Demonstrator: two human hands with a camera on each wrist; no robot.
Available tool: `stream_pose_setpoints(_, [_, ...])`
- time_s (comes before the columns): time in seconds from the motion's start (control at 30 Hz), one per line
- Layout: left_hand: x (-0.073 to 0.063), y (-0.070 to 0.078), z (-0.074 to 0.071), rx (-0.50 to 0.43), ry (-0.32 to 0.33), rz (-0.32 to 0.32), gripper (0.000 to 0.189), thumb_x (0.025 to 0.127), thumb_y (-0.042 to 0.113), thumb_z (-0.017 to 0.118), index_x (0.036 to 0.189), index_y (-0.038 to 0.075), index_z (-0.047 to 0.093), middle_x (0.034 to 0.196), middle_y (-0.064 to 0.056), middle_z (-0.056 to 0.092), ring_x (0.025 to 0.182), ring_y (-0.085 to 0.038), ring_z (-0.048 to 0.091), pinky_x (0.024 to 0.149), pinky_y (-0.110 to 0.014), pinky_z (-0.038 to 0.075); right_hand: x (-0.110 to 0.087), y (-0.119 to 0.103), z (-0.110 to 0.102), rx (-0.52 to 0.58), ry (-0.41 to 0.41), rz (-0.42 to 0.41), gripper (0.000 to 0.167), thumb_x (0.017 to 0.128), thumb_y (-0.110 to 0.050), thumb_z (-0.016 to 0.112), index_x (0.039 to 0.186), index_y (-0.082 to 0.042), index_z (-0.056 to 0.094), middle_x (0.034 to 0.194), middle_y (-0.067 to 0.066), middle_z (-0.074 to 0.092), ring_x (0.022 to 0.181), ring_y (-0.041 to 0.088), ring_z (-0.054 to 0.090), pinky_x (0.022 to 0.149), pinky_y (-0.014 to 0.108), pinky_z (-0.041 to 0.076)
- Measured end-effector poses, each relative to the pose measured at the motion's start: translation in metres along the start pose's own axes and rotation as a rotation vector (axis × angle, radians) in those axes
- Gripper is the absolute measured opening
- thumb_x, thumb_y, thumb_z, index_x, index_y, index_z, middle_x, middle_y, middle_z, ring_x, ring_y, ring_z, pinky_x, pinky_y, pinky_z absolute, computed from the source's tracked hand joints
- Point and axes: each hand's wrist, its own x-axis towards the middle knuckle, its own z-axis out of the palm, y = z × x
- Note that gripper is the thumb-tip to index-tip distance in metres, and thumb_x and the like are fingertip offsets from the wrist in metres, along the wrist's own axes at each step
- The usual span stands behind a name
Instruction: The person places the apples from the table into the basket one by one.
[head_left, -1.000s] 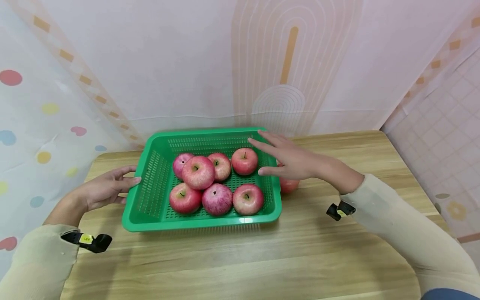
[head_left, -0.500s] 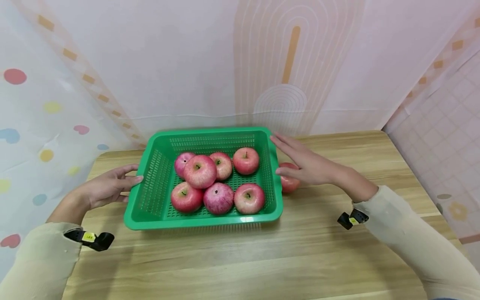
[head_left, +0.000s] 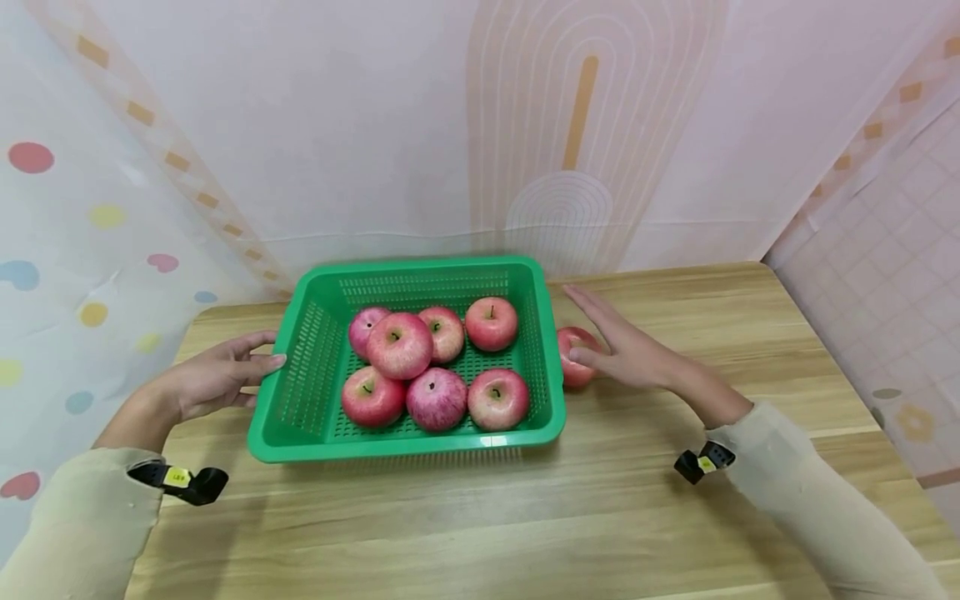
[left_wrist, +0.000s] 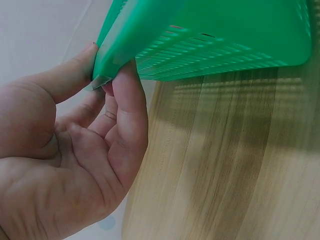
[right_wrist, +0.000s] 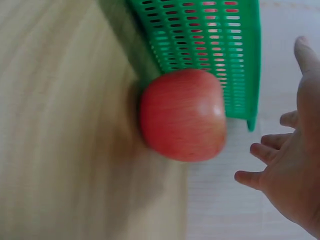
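A green plastic basket (head_left: pixel 405 450) with slotted walls holds several red apples, one of them, an apple (head_left: pixel 400 345), lying on top of others. At its left end my left hand (head_left: pixel 213 377) pinches the rim between thumb and fingers; the left wrist view shows the thumb (left_wrist: pixel 75 70) on one side of the rim and a finger behind it. Outside the right wall, a single apple (right_wrist: pixel 182 116) rests on the wooden table. My right hand (head_left: pixel 628 346) hovers over that apple with fingers spread and nothing held, partly covering it in the head view.
The wooden table (head_left: pixel 465 525) reaches back to a patterned wall covering (head_left: pixel 375 125). The basket stands near the table's back edge. Each sleeve carries a small black wrist camera (head_left: pixel 705 461).
My right hand has moved from over the basket's right rim rightward and nearer, to above the apple outside. My left hand has stayed at the rim.
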Motion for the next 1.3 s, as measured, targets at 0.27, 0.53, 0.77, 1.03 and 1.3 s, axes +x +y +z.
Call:
stream_pose_setpoints(0.27, [0.0,0.0,0.001,-0.012,-0.004,0.003,0.024,0.111,0.015,0.044,0.131,0.028,0.048,0.112,0.002,0.073,0.101,-0.017,0.072,0.084,-0.039,0.06,-0.008,0.02,0.014,0.112,0.099,0.023,0.08,0.103,-0.027,0.064,0.163,-0.006,0.015,0.165,0.02,0.021,0.15,0.04,0.025,0.119,0.062,0.024])
stream_pose_setpoints(0.53, [0.0,0.0,0.001,0.008,0.017,-0.012,0.023,0.111,0.017,0.045,0.131,0.029,0.046,0.112,0.002,0.073,0.101,-0.016,0.071,0.084,-0.039,0.06,-0.01,0.036,0.028,0.217,0.133,0.031,0.08,0.099,-0.01,0.069,0.16,0.001,0.018,0.162,0.026,0.025,0.149,0.043,0.027,0.119,0.061,0.024])
stream_pose_setpoints(0.77, [0.0,0.0,0.0,0.001,0.021,-0.015,0.023,0.111,0.016,0.045,0.131,0.028,0.046,0.111,0.002,0.073,0.101,-0.016,0.072,0.084,-0.039,0.06,-0.01,0.043,0.038,0.34,0.131,0.068,0.096,0.088,-0.004,0.08,0.161,-0.001,0.017,0.16,0.03,0.026,0.147,0.044,0.03,0.117,0.061,0.029])
stream_pose_setpoints(1.03, [0.0,-0.001,0.001,0.022,0.026,-0.016,0.024,0.112,0.017,0.045,0.131,0.03,0.046,0.111,0.002,0.073,0.102,-0.016,0.071,0.085,-0.039,0.06,-0.007,0.049,0.047,0.363,0.123,0.084,0.112,0.077,-0.008,0.091,0.161,-0.005,0.018,0.154,0.023,0.037,0.138,0.037,0.043,0.113,0.055,0.036])
stream_pose_setpoints(1.3, [0.0,-0.001,0.0,0.023,0.026,-0.014,0.024,0.112,0.017,0.045,0.131,0.031,0.047,0.111,0.002,0.073,0.101,-0.016,0.071,0.084,-0.039,0.06,-0.001,0.051,0.051,0.386,0.133,0.052,0.109,0.075,-0.003,0.091,0.16,-0.002,0.022,0.151,0.026,0.04,0.136,0.037,0.045,0.112,0.043,0.04])
